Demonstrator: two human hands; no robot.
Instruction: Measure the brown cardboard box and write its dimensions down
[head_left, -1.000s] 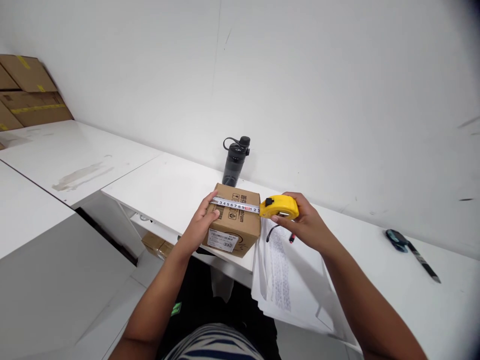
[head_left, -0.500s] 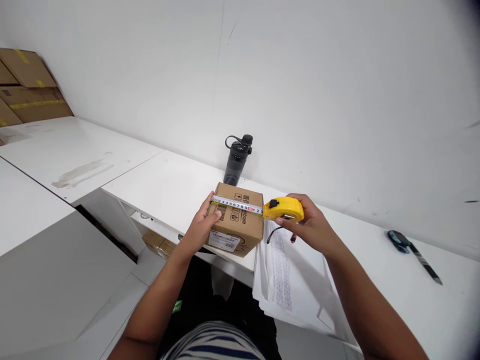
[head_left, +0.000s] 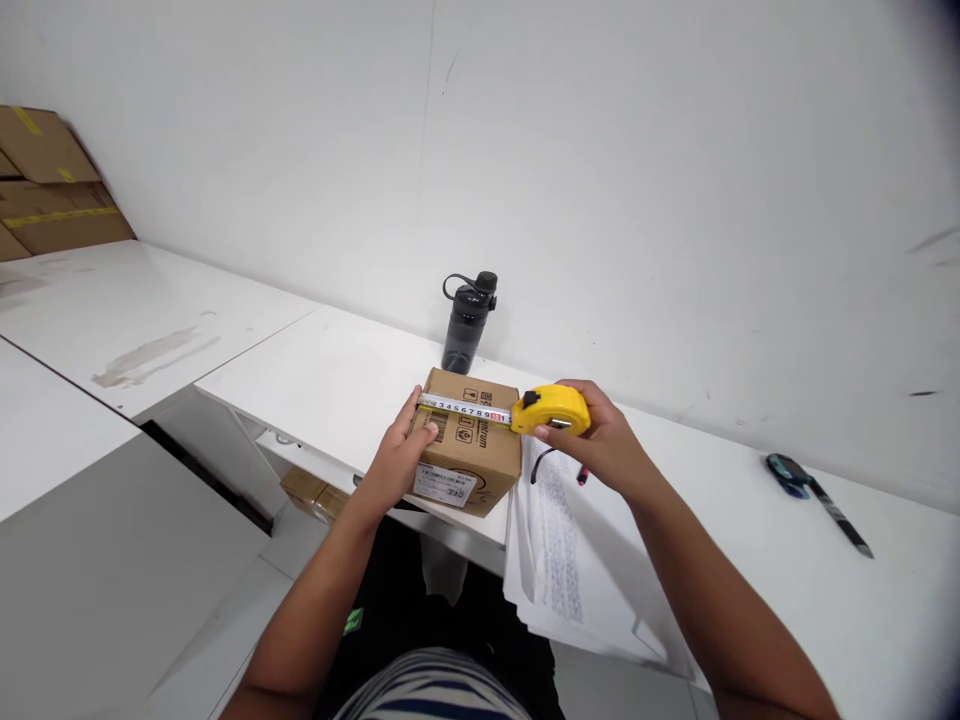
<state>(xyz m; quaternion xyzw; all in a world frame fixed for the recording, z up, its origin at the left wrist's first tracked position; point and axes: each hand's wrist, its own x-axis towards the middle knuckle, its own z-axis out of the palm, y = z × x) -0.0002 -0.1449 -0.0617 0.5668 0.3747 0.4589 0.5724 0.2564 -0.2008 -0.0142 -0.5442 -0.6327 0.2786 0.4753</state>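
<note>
A small brown cardboard box (head_left: pixel 491 462) with printed marks and a white label sits at the table's front edge. My left hand (head_left: pixel 396 452) grips its left side, thumb on top and fingers at the far left edge, by the end of the tape blade (head_left: pixel 457 406). The blade lies straight across the box's top, its numbers facing up. In my right hand (head_left: pixel 606 440) is a yellow tape measure (head_left: pixel 564 408), its case now overlapping the box's right top edge. The fingers behind the case are partly hidden.
Behind the box a dark water bottle (head_left: pixel 465 325) stands near the wall. Papers (head_left: pixel 559 560) lie under my right forearm, with a black cord (head_left: pixel 538 462) at their far end. A dark, long-handled item (head_left: pixel 817 500) lies at right; cartons (head_left: pixel 60 215) are stacked far left.
The tape measure case has moved left onto the box's right edge, and less blade shows. My left hand stays on the box. The whole view has shifted slightly.
</note>
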